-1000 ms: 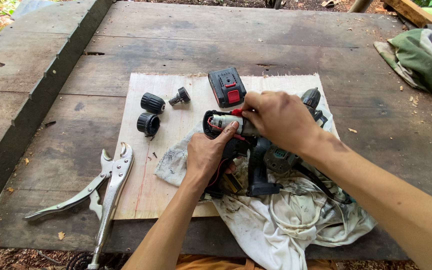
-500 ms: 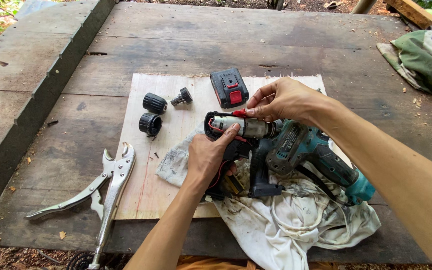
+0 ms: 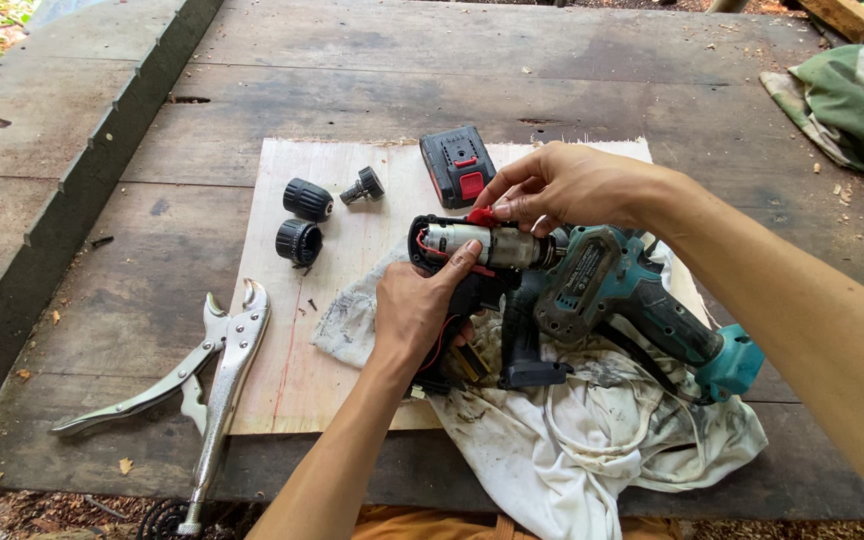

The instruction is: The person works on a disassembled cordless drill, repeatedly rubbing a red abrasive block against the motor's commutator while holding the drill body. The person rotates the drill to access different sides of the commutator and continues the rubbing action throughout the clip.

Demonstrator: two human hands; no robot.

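1. Head view, your left hand (image 3: 417, 305): closed around the black plastic drill housing (image 3: 452, 300), thumb lying up along the silver cylindrical motor (image 3: 482, 243). The motor sits bare in the open shell, metal casing ribbed toward its right end, thin red wires at its left end.
2. Head view, your right hand (image 3: 562, 185): fingertips pinched shut on a small red plastic piece (image 3: 482, 215) on top of the motor. The forearm crosses above the teal plastic housing half (image 3: 642, 300), which lies just right of the motor, pistol-shaped, with a brighter teal foot at the far end.
3. Underneath: a crumpled, stained white cloth rag (image 3: 592, 450), soft and creased, spilling over the near table edge.
4. The drill parts rest over the right portion of a pale, flat plywood sheet (image 3: 352, 330), which lies on a weathered grey plank table (image 3: 452, 70) with rough, cracked grain.
5. On the plywood, left of the motor: two black knurled round chuck pieces (image 3: 307, 198) (image 3: 298, 241) and a smaller dark metal gear part (image 3: 363, 186), all near each other.
6. Just behind your right hand: a black rectangular battery pack with a red latch (image 3: 459, 165).
7. Far left, partly on the plywood edge: shiny steel locking pliers (image 3: 202, 370).
8. Top right corner: a bunched green-and-white cloth (image 3: 852, 100), well apart from the rest.
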